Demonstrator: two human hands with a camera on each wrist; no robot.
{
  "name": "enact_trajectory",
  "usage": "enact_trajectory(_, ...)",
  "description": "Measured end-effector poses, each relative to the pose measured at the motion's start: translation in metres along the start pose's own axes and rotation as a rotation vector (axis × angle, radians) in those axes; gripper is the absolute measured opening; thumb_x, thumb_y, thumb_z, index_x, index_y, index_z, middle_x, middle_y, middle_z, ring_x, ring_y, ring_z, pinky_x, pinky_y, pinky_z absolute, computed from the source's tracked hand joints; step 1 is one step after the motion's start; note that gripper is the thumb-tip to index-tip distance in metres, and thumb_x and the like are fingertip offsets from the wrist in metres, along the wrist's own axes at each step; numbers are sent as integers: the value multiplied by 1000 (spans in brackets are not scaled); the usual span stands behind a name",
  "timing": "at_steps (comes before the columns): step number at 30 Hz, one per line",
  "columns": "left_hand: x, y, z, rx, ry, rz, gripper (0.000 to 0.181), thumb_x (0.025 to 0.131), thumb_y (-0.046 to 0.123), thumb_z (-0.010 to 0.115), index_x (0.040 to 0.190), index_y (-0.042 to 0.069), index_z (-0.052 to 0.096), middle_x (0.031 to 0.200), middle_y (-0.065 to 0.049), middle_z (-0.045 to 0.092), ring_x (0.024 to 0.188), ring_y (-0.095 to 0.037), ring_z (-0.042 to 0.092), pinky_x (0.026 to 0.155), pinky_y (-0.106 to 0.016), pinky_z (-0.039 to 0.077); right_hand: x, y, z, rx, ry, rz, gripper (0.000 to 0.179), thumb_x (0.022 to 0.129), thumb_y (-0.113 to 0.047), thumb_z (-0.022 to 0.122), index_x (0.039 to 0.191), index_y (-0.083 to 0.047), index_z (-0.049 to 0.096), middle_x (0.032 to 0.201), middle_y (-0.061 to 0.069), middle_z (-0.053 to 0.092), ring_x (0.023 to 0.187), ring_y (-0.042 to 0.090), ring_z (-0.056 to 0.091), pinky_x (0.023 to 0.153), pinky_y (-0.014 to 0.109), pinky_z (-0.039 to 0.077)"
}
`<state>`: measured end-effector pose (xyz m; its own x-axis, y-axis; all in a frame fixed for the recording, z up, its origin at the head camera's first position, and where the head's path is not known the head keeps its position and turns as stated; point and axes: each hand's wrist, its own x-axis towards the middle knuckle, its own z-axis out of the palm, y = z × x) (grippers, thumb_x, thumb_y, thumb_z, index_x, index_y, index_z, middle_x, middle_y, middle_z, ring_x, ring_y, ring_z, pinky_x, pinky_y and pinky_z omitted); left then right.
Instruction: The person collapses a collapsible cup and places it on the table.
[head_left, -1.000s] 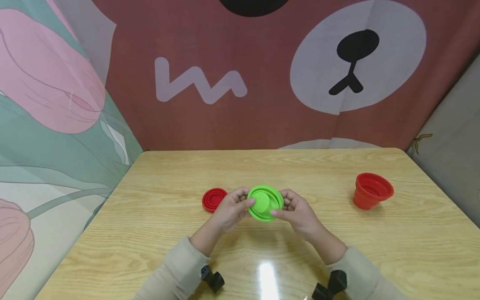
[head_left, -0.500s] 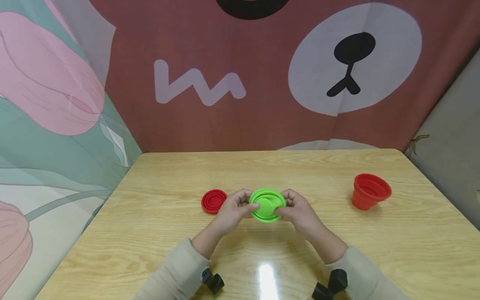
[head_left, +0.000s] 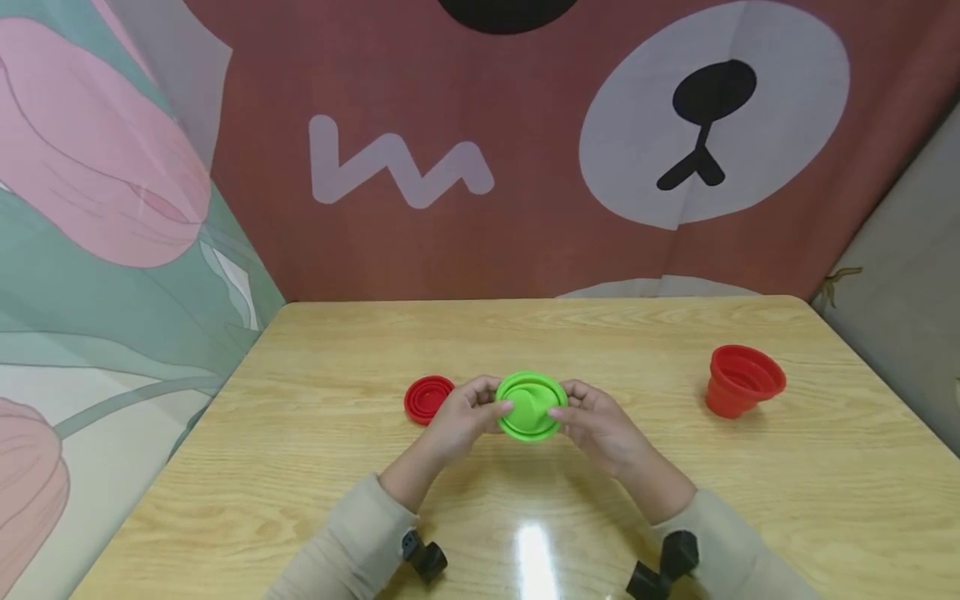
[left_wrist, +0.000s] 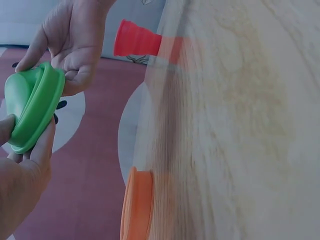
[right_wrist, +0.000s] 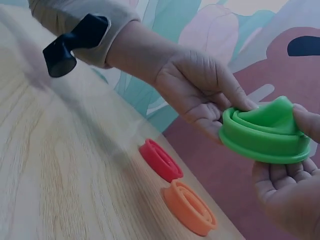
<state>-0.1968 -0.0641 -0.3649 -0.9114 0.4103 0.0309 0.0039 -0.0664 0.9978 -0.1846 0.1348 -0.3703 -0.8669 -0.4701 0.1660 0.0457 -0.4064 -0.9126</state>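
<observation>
A bright green collapsible silicone cup (head_left: 529, 407) is held above the table between both hands, squashed nearly flat. My left hand (head_left: 459, 427) pinches its left side, thumb over the top and fingers beneath. My right hand (head_left: 606, 432) grips the opposite side the same way, its thumb pressing in from the rim. In the right wrist view, the green cup's middle (right_wrist: 277, 116) bulges up unevenly above its rings. A red collapsed cup (head_left: 427, 400) lies just beyond the left hand. Beside it, an orange collapsed cup (right_wrist: 190, 207) shows in the wrist views, hidden in the head view.
A red cup (head_left: 742, 382), pulled out to full height, stands toward the right side of the wooden table (head_left: 300, 467). A printed curtain (head_left: 390, 250) hangs right behind the table's far edge. Black camera mounts (head_left: 424, 557) sit on both wrists.
The thumbs have shifted on the green cup, and its raised round middle has changed shape, now folded between them. Both hands stay in nearly the same place. The cups on the table have not moved.
</observation>
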Motion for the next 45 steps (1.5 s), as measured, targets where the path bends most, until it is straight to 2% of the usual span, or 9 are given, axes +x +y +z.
enact_trajectory(7, 0, 2, -1, -9, -11, -4, 30, 82, 0, 53, 110, -10, 47, 88, -7, 54, 76, -13, 55, 71, -34, 49, 1, -1, 4, 5, 31, -22, 20, 79, 10, 46, 88, -7, 52, 79, -3, 60, 73, 9, 56, 71, 23, 43)
enact_trajectory(12, 0, 4, -3, 16, -3, 11, 28, 82, 0, 52, 109, -10, 48, 86, -6, 53, 75, -12, 54, 70, -31, 49, 2, -2, 11, -161, 174, -8, 14, 78, 6, 53, 90, -1, 49, 78, -2, 61, 72, 9, 57, 70, 24, 46)
enact_trajectory(17, 2, 5, -2, 38, 14, 0, 27, 82, 0, 53, 106, -10, 49, 84, -5, 54, 74, -12, 53, 68, -26, 48, 2, -2, 16, -317, 311, 3, 21, 77, 7, 54, 96, 12, 45, 76, 3, 58, 69, 10, 57, 67, 26, 49)
enact_trajectory(22, 3, 4, 1, 81, 35, -8, 27, 81, 4, 57, 105, -6, 52, 86, -6, 55, 75, -13, 54, 66, -27, 48, 3, -1, 18, -501, 404, 14, 19, 78, 6, 53, 95, 11, 47, 78, 11, 54, 62, 11, 55, 61, 26, 50)
enact_trajectory(26, 3, 3, 1, 87, 29, 14, 28, 80, 7, 59, 105, -3, 53, 87, -7, 56, 76, -14, 55, 67, -28, 48, 2, -2, 13, -551, 347, -11, 19, 81, 2, 52, 98, 9, 47, 80, 14, 53, 64, 12, 55, 62, 27, 50)
enact_trajectory(32, 0, 1, -6, 90, -44, 66, 30, 81, 8, 58, 109, -3, 52, 91, -6, 56, 79, -14, 54, 69, -28, 48, -5, -5, 3, -466, 111, -90, 26, 83, -4, 54, 103, 11, 47, 85, 10, 54, 74, 14, 55, 69, 29, 49)
enact_trajectory(36, -2, -2, -13, 89, -80, 89, 29, 82, 3, 55, 109, -6, 50, 90, -5, 56, 78, -13, 55, 69, -29, 48, -9, -6, 0, -450, -6, -96, 28, 84, -5, 53, 107, 11, 48, 92, 9, 57, 82, 17, 56, 74, 34, 47)
enact_trajectory(40, -3, -3, -16, 97, -81, 108, 30, 81, 2, 56, 109, -7, 50, 89, -3, 56, 79, -14, 54, 71, -35, 47, -10, -7, -1, -474, 8, -34, 30, 85, -11, 53, 109, 7, 50, 100, 13, 56, 90, 20, 56, 79, 35, 45)
enact_trajectory(45, -1, 1, -15, 145, -36, 135, 26, 80, 0, 57, 105, -4, 54, 88, -3, 57, 79, -16, 51, 74, -43, 43, -6, -9, -2, -462, 60, 83, 38, 88, -21, 50, 113, 8, 46, 104, 22, 52, 93, 30, 54, 79, 36, 45)
